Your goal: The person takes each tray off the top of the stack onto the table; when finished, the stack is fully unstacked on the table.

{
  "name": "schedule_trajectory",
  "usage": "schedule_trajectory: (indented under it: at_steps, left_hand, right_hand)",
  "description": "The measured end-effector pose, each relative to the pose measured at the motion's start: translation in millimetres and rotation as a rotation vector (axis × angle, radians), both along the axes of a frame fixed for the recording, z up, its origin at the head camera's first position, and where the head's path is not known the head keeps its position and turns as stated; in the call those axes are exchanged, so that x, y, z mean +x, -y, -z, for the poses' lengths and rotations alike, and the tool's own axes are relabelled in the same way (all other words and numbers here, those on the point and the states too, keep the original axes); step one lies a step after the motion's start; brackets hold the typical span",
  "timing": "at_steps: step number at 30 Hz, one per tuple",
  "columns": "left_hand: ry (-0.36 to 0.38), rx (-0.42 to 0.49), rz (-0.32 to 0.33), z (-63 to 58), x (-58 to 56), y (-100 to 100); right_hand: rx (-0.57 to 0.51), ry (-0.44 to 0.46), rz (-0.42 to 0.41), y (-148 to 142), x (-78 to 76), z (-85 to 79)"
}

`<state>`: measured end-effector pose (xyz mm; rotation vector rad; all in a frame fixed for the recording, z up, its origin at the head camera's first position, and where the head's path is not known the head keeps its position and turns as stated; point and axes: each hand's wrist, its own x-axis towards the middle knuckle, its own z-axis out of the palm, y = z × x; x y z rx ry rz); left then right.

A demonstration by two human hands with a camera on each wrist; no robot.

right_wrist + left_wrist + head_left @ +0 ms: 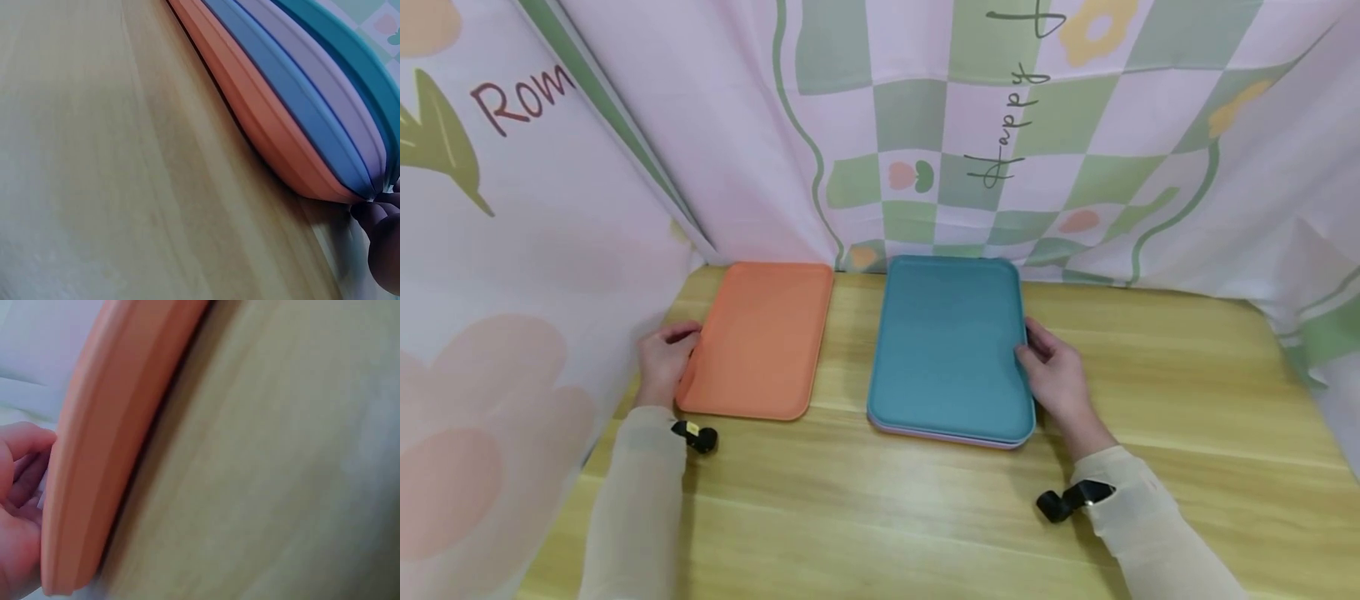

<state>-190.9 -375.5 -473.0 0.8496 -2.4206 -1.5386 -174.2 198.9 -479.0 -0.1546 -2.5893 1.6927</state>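
An orange tray (758, 342) lies on the left of the wooden table, its long side toward my left hand (666, 358). That hand holds the tray's left rim; in the left wrist view its fingers (28, 440) bend against the outer edge. A stack topped by a teal tray (951, 350) sits to the right. My right hand (1058, 371) grips the right side of the stack, thumb at the teal rim. Under the teal one, the right wrist view shows a lavender tray (325, 81), a blue tray (294, 94) and another orange tray (250, 103).
Wooden table surface (850, 517) spreads between and in front of the trays. A patterned curtain (917, 117) hangs right behind them, and more cloth (535, 275) closes off the left side. Each wrist carries a small black camera (1075, 498) on a pale sleeve.
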Motion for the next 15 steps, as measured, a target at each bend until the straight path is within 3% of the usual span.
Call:
schedule_trajectory:
  at_steps: [4,9,15]
  left_hand:
    - [-0.087,-0.041,-0.032,-2.8,-0.6,-5.5]
    - [-0.216,-0.037,-0.059,-14.0,-1.6,-28.3]
    - [-0.246,-0.048,0.116,-25.3,-2.4,-67.5]
  right_hand:
    - [-0.035,-0.002,-0.005,2.3,-1.2,0.6]
    - [-0.046,0.017,-0.017,5.4,-2.5,-0.9]
    - [-0.019,0.02,-0.007,10.1,-2.5,-2.3]
